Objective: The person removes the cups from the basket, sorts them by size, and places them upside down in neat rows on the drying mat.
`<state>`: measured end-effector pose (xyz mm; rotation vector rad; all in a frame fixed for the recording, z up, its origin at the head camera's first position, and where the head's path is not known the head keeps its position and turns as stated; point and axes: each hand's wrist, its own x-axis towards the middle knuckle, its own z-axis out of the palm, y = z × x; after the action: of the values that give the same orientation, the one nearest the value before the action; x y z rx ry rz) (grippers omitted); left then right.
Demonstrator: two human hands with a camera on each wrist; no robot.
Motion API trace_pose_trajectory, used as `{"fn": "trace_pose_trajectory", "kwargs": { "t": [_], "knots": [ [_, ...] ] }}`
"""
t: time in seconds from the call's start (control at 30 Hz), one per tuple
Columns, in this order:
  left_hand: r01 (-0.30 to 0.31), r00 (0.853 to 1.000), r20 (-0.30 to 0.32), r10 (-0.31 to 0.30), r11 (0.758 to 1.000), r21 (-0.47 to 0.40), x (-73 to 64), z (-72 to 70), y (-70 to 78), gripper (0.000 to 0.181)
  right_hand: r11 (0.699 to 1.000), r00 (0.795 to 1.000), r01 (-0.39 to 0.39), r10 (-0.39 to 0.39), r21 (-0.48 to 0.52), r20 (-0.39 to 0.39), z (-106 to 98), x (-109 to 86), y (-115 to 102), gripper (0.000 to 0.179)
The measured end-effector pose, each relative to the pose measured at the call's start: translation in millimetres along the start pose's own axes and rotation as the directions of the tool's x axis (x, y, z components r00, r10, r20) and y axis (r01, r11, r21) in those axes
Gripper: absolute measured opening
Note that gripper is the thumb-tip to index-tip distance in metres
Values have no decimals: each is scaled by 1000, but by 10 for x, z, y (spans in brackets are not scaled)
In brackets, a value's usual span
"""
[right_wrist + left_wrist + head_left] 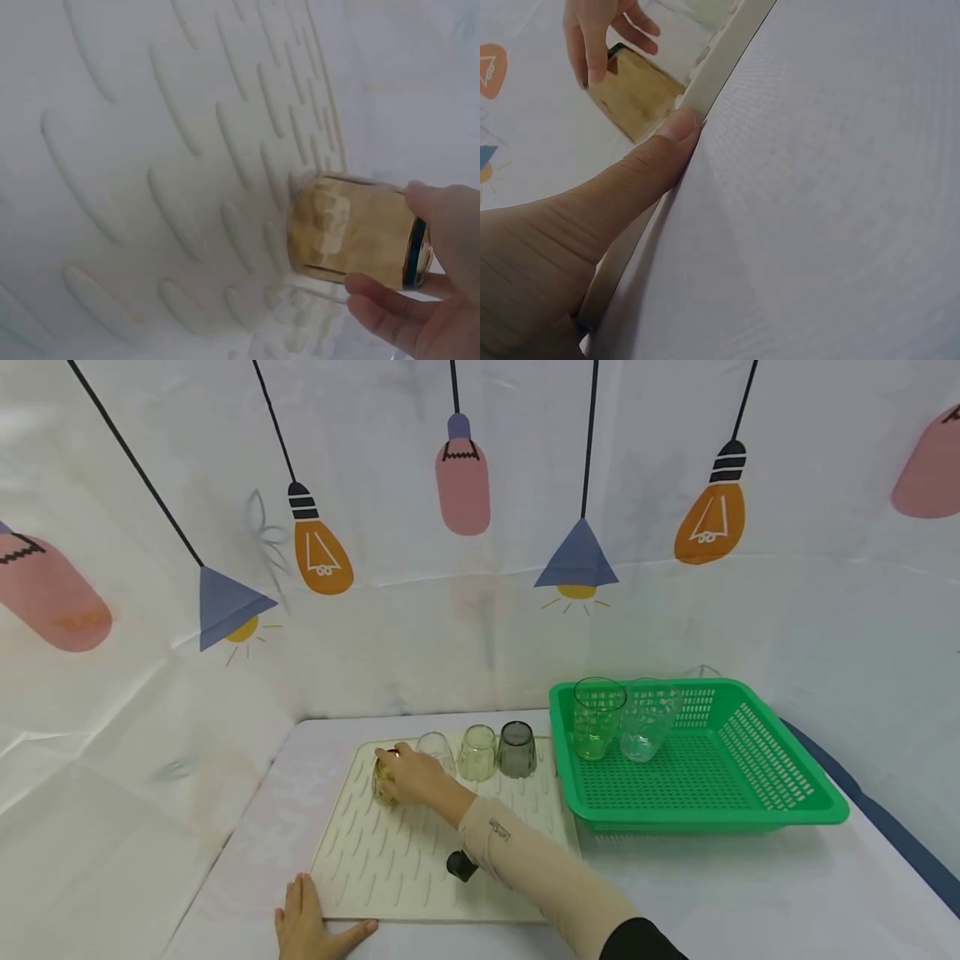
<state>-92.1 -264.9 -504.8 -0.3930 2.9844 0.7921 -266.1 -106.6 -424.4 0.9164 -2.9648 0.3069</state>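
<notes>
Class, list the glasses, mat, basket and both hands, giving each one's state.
Mat: lying flat
Amber glass: held near its top
Right hand: holding amber glass
Left hand: spread at mat's corner
Clear glass: on mat, partly hidden
Pale green glass: standing on mat
Grey glass: standing on mat
Left tall glass: mouth up
Right tall glass: mouth up
Basket: holding both tall glasses

The middle and near left of the ribbed mat (390, 868) leave room for the right hand (416, 777) and its amber glass (352, 229) to pass, as does the bench (240, 860) beside it — only the left hand (309, 928) stands in the way at the near left corner. Rightward, the clear glass (436, 748), green glass (477, 753) and grey glass (517, 750) block the far side in a close row, with the green basket (705, 817) just beyond.
</notes>
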Motion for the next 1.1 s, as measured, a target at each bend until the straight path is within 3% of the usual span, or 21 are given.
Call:
{"fn": "trace_pose_trajectory", "kwargs": {
  "t": [0.27, 0.7, 0.93, 1.1],
  "knots": [
    [-31, 999, -23, 31, 1000, 1, 0, 29, 7, 133, 1000, 1000, -19, 19, -18, 13, 51, 38, 20, 45],
    [-10, 1000, 2, 10, 1000, 20, 12, 9, 0, 137, 1000, 995, 4, -7, -29, -96, 102, -5, 38, 43],
    [-12, 1000, -6, 12, 1000, 23, 16, 13, -9, 137, 997, 997, -12, 17, 74, -74, -1, -80, 27, 43],
    [2, 1000, 15, -2, 1000, 11, 14, -1, -2, 137, 992, 997, 16, -6, 127, -75, -87, -179, 22, 46]
  ]
}}
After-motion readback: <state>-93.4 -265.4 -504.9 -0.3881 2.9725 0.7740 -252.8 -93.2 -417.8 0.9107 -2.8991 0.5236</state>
